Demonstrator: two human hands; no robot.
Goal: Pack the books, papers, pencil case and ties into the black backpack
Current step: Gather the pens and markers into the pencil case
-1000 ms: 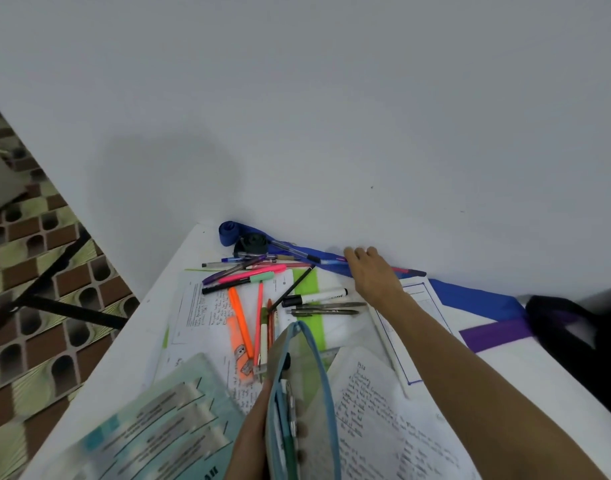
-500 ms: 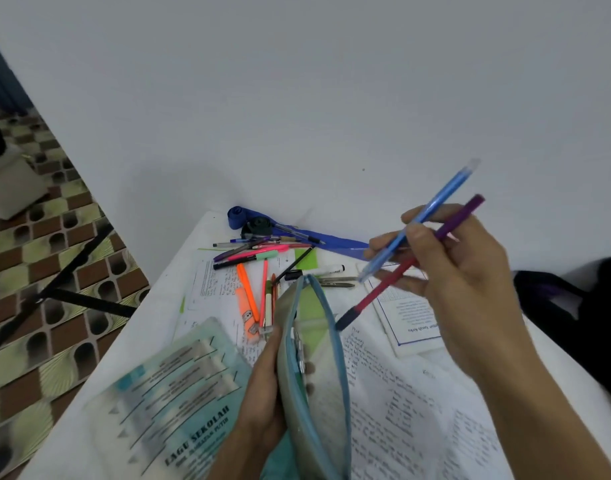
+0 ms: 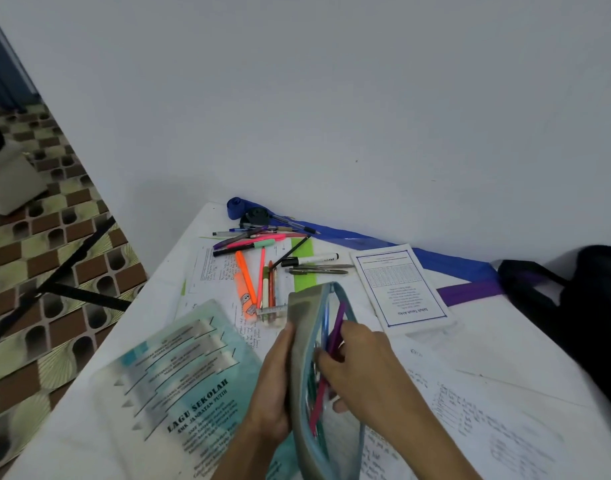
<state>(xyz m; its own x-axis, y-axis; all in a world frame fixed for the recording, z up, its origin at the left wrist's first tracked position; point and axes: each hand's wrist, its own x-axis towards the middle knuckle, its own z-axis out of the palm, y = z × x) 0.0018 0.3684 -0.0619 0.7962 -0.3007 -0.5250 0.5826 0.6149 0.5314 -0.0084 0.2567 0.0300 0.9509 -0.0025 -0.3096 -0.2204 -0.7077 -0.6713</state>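
My left hand (image 3: 273,389) grips the grey pencil case (image 3: 306,341) with blue zip edge, held open upright at bottom centre. My right hand (image 3: 359,368) holds a purple pen (image 3: 337,329) and a blue pen, both pushed into the case's mouth. Loose pens and highlighters (image 3: 259,271) lie scattered on papers (image 3: 221,268) behind the case. A teal book (image 3: 179,382) lies at the lower left. A blue tie (image 3: 446,259) and a purple tie (image 3: 470,291) run along the wall. The black backpack (image 3: 581,317) sits at the right edge.
A white booklet (image 3: 397,285) lies right of the pens. Handwritten sheets (image 3: 470,417) cover the white table (image 3: 151,306) under my right arm. The wall (image 3: 331,98) stands right behind the table. Patterned floor (image 3: 37,271) and a black stand are left of the table.
My right hand picked two pens from near the blue tie, lifted them, then brought them down into the open pencil case. My left hand kept holding the case.
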